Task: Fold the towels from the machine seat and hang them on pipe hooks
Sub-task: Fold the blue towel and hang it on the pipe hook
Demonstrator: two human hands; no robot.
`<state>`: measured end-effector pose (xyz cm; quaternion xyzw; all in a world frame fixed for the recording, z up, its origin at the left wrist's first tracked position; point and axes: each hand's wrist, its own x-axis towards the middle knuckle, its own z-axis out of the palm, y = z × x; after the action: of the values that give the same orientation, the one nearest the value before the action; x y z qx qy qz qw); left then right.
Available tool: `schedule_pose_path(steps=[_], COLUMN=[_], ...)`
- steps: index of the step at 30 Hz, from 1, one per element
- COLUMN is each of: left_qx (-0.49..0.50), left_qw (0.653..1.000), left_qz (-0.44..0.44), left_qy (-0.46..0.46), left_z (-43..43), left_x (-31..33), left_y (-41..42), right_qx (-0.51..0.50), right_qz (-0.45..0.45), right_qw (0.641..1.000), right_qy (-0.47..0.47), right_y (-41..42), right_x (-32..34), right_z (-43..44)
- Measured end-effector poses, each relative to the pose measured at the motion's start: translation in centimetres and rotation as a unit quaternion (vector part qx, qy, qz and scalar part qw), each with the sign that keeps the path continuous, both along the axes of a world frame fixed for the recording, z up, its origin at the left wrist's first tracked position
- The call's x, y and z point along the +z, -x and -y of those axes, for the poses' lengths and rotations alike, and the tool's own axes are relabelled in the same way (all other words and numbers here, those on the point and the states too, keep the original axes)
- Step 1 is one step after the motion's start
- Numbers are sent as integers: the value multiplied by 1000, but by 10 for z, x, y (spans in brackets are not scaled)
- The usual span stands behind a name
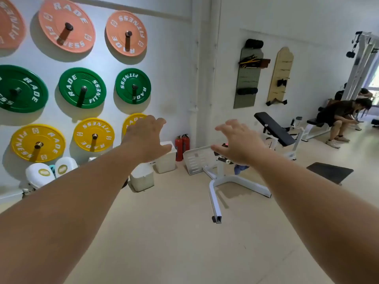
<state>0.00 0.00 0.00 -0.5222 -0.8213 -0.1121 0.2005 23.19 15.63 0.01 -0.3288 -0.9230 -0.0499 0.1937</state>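
Both my arms are stretched out in front of me over the beige floor. My left hand (146, 138) is open with spread fingers and holds nothing. My right hand (239, 140) is also open and empty. Beyond my right hand stands a white gym machine (223, 179) with a perforated footplate (198, 159). A blue towel (240, 168) hangs from it just below my right wrist, and a bit of pink cloth (226, 144) shows above it. My right hand hides most of the machine's seat. I cannot make out any pipe hooks.
Coloured weight plates (82, 88) hang on pegs on the left wall. Below them stand white boxes (142, 177), boxing pads (40, 174) and two red fire extinguishers (182, 146). A black bench (274, 129) and a dark floor mat (330, 173) lie right; a person (340, 117) sits beyond.
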Motion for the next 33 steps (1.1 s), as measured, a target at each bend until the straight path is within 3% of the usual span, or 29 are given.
schedule_pose_path(steps=[8, 13, 19, 33], left_qx=[-29, -62, -98, -98], left_qw=[996, 985, 979, 964], left_qz=[63, 148, 142, 171], left_qy=[52, 68, 108, 179], left_z=[-109, -188, -294, -619], left_x=[-62, -92, -108, -171], left_y=[79, 149, 211, 226], right_qx=[-53, -96, -137, -141], right_qz=[50, 65, 85, 100], right_qw=[996, 987, 976, 961], right_qy=[58, 111, 149, 218], right_y=[73, 135, 180, 203], right_x=[-66, -95, -121, -189], right_z=[-100, -171, -252, -580])
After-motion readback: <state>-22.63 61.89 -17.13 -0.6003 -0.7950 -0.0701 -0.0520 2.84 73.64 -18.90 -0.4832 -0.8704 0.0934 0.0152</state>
